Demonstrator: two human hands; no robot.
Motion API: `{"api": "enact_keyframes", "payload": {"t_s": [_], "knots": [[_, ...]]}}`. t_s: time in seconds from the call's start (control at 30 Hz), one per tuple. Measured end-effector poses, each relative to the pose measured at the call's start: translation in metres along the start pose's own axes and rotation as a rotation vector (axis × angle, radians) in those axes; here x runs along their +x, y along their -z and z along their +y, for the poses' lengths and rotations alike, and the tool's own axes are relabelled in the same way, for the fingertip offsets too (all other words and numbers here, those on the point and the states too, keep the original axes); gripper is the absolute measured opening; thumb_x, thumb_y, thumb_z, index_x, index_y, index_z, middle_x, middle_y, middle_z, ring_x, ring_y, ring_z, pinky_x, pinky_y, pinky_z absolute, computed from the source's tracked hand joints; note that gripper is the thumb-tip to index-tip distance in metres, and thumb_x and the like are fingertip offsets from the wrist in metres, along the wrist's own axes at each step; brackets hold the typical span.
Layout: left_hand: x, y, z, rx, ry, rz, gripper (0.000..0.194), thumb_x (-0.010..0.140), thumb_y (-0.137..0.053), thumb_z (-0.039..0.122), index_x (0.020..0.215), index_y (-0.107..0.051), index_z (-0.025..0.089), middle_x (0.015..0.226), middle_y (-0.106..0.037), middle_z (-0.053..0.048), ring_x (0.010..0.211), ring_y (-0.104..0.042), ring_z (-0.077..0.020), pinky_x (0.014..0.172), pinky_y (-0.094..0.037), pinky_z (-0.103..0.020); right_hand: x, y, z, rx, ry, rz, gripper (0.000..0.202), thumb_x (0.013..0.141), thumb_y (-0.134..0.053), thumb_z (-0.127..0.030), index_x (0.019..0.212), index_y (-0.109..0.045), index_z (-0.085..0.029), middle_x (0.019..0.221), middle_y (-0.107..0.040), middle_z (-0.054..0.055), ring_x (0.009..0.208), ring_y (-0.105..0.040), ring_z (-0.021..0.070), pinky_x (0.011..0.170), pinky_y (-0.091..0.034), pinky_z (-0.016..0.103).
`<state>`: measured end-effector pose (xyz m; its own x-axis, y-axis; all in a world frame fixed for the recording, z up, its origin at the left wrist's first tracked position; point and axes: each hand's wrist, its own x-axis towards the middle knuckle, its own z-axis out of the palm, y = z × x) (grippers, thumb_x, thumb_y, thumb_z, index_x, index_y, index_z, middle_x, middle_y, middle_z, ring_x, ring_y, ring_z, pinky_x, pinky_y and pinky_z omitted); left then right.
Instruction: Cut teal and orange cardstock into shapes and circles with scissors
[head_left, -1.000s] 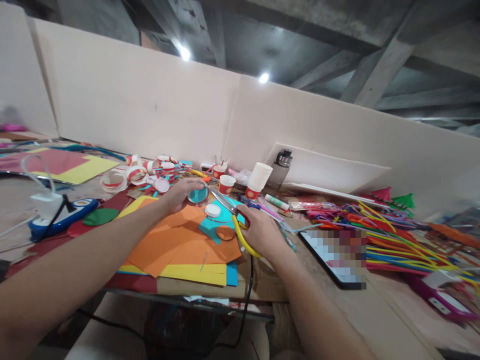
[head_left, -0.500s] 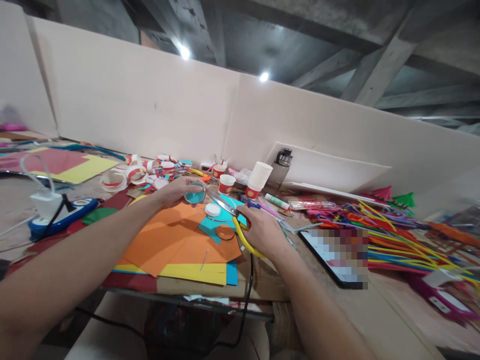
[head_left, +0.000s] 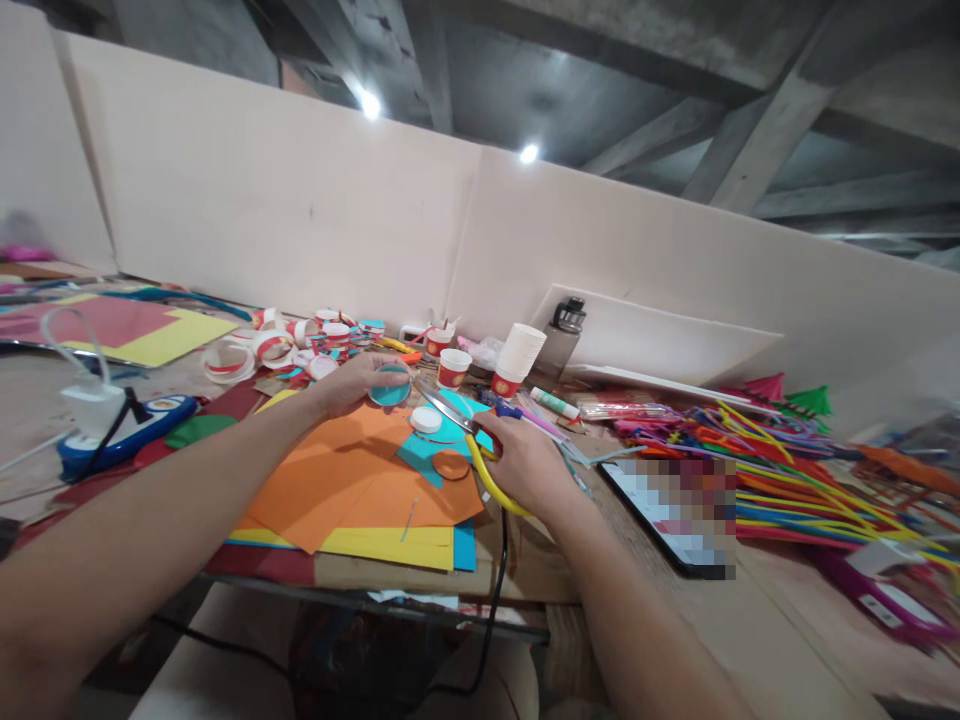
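My left hand (head_left: 369,378) pinches a round teal piece (head_left: 390,387) with a pale rim. In my right hand (head_left: 521,455) are scissors (head_left: 480,465) with yellow handles, their blades pointing left toward the teal piece. Below the blades lie a small white disc (head_left: 426,420) and bright blue paper (head_left: 420,455). An orange disc (head_left: 451,464) rests on the blue paper. Orange sheets (head_left: 322,480) spread under my hands, with yellow paper (head_left: 390,545) beneath them.
Paper cups (head_left: 453,370), a cup stack (head_left: 519,360) and a bottle (head_left: 561,340) stand behind. Cut cup rings (head_left: 274,348) lie back left, near a blue power strip (head_left: 127,440). To the right are a tablet (head_left: 660,515) and colourful pipe cleaners (head_left: 787,490).
The scissor blades and the teal piece have shifted very slightly. Both hands keep nearly the same positions and grips.
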<state>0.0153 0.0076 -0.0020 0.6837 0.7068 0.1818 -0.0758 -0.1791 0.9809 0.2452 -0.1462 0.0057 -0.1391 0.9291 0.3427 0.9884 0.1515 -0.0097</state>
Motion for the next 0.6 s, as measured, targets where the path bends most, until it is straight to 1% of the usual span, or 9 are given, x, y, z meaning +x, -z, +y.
{"api": "enact_keyframes", "payload": {"t_s": [0.07, 0.2, 0.3, 0.47, 0.6], "knots": [[0.0, -0.001, 0.0, 0.008, 0.006, 0.016, 0.03, 0.071, -0.069, 0.039, 0.078, -0.059, 0.012, 0.06, -0.063, -0.003, 0.045, -0.056, -0.0106, 0.04, -0.03, -0.019, -0.001, 0.0, 0.0, 0.003, 0.005, -0.006, 0.029, 0.084, -0.052, -0.033, 0.112, -0.06, -0.029, 0.093, -0.068, 0.004, 0.072, -0.056, 0.0164, 0.06, -0.029, 0.025], [-0.001, -0.005, 0.003, 0.068, 0.012, 0.096, 0.031, 0.071, -0.068, 0.04, 0.081, -0.059, 0.012, 0.058, -0.062, -0.001, 0.044, -0.056, -0.0107, 0.039, -0.03, -0.019, -0.001, 0.0, 0.0, 0.019, 0.002, -0.011, 0.028, 0.085, -0.051, -0.035, 0.11, -0.06, -0.029, 0.093, -0.068, 0.003, 0.07, -0.055, 0.0159, 0.058, -0.027, 0.024], [-0.003, -0.008, 0.005, 0.093, -0.01, 0.099, 0.03, 0.072, -0.067, 0.04, 0.081, -0.059, 0.013, 0.06, -0.063, -0.003, 0.045, -0.056, -0.0109, 0.039, -0.028, -0.018, -0.001, 0.0, 0.0, 0.041, -0.013, -0.015, 0.026, 0.085, -0.051, -0.034, 0.109, -0.061, -0.029, 0.094, -0.068, 0.003, 0.07, -0.055, 0.0151, 0.057, -0.027, 0.024], [-0.002, -0.011, 0.004, 0.009, -0.04, 0.07, 0.025, 0.073, -0.065, 0.035, 0.083, -0.057, 0.014, 0.07, -0.068, -0.006, 0.049, -0.056, -0.0115, 0.039, -0.029, -0.02, -0.001, 0.002, -0.005, 0.056, -0.024, -0.013, 0.025, 0.085, -0.051, -0.031, 0.107, -0.061, -0.027, 0.094, -0.069, 0.003, 0.075, -0.059, 0.0161, 0.058, -0.029, 0.024], [-0.003, -0.018, 0.005, -0.063, -0.03, 0.129, 0.018, 0.073, -0.064, 0.029, 0.079, -0.058, 0.014, 0.067, -0.066, -0.005, 0.053, -0.056, -0.0119, 0.044, -0.036, -0.022, -0.001, 0.0, -0.011, 0.012, -0.081, -0.002, 0.03, 0.086, -0.051, -0.036, 0.112, -0.06, -0.027, 0.095, -0.069, 0.005, 0.081, -0.061, 0.0194, 0.059, -0.032, 0.026]]}}
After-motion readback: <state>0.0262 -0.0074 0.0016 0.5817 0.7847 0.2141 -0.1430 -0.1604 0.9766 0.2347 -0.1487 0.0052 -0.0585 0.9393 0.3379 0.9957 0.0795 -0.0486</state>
